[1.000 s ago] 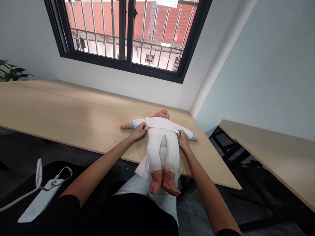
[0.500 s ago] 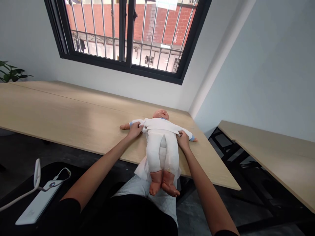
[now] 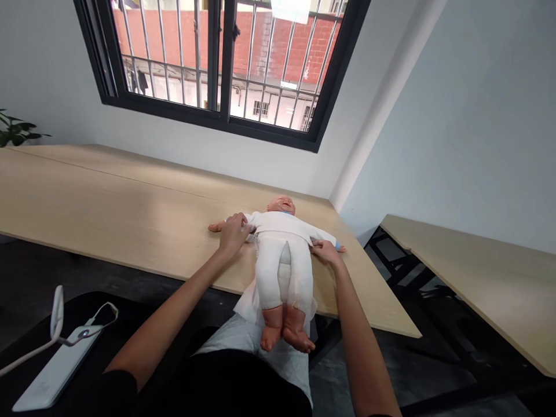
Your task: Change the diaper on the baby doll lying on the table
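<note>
A baby doll (image 3: 284, 260) in a white garment lies on its back on the wooden table (image 3: 130, 214), head toward the window, bare feet hanging over the near edge. My left hand (image 3: 232, 233) rests on the doll's sleeve at its outstretched arm, fingers curled on the cloth. My right hand (image 3: 325, 252) lies on the other sleeve, fingers pressed on the fabric near the doll's side. A white cloth (image 3: 252, 304) lies under the doll's legs and hangs off the edge.
A white power bank with a cable (image 3: 56, 365) lies on a dark surface at lower left. A second wooden table (image 3: 469, 272) stands to the right across a gap. A barred window (image 3: 221, 63) is behind; a plant (image 3: 15, 130) is at far left.
Both hands have slid outward from the doll's waist along its sleeves, the left toward the doll's hand, the right toward its other wrist. The view shifted slightly.
</note>
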Tool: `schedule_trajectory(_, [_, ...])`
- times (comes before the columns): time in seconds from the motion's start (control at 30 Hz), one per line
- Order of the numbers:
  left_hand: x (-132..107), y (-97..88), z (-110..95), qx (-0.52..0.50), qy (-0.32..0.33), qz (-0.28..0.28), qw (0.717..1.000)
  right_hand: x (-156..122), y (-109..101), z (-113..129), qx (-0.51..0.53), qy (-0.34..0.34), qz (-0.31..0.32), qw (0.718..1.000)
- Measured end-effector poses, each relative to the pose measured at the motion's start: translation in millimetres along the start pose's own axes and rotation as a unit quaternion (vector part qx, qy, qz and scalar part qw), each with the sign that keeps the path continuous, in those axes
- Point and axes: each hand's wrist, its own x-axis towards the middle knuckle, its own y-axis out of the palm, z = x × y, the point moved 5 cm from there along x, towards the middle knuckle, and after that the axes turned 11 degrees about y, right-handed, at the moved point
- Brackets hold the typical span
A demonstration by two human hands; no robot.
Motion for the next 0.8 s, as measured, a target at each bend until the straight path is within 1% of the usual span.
schedule_trajectory(0.03, [-12,-4.3,-14,-0.031,-0.005,-0.006,0.999,-6,-2,2,-0.002,-0.004,-0.030,1.000])
schedule_trajectory(0.07, [-26,-7.3,-28,-0.060,-0.019,-0.001,0.998,-16,-5,5,0.000,-0.012,-0.066,0.998])
schedule_trajectory(0.1, [-43,-8.6,-41,-0.080,-0.037,0.016,0.996,-29,-8,9,0.006,-0.025,-0.102,0.994])
schedule_trajectory(0.17, [-79,-8.7,-68,-0.111,-0.040,0.060,0.991,-66,-8,15,0.036,-0.054,-0.156,0.986])
schedule_trajectory(0.23, [-106,-8.2,-87,-0.117,-0.042,0.083,0.989,-108,3,18,0.061,-0.055,-0.150,0.985])
schedule_trajectory(0.27, [-115,-7.8,-94,-0.117,-0.038,0.087,0.988,-129,12,18,0.062,-0.049,-0.140,0.987])
schedule_trajectory(0.33, [-123,-6.6,-102,-0.116,-0.035,0.096,0.988,-166,28,17,0.059,-0.052,-0.138,0.987])
schedule_trajectory(0.4, [-122,-5.6,-104,-0.121,-0.038,0.111,0.986,-190,38,17,0.038,-0.071,-0.146,0.986])
schedule_trajectory(0.47, [-117,-7.2,-101,-0.135,-0.047,0.124,0.982,-200,41,15,0.008,-0.082,-0.154,0.985])
schedule_trajectory(0.53, [-113,-12.5,-94,-0.153,-0.055,0.125,0.979,-198,34,13,-0.031,-0.074,-0.162,0.984])
schedule_trajectory(0.63, [-107,-23.9,-80,-0.167,-0.063,0.118,0.977,-190,16,10,-0.099,-0.068,-0.175,0.977])
schedule_trajectory(0.73, [-102,-33.5,-65,-0.169,-0.063,0.126,0.975,-185,4,9,-0.162,-0.094,-0.190,0.964])
schedule_trajectory(0.8, [-98,-38.0,-60,-0.170,-0.043,0.137,0.975,-188,3,9,-0.201,-0.114,-0.225,0.947])
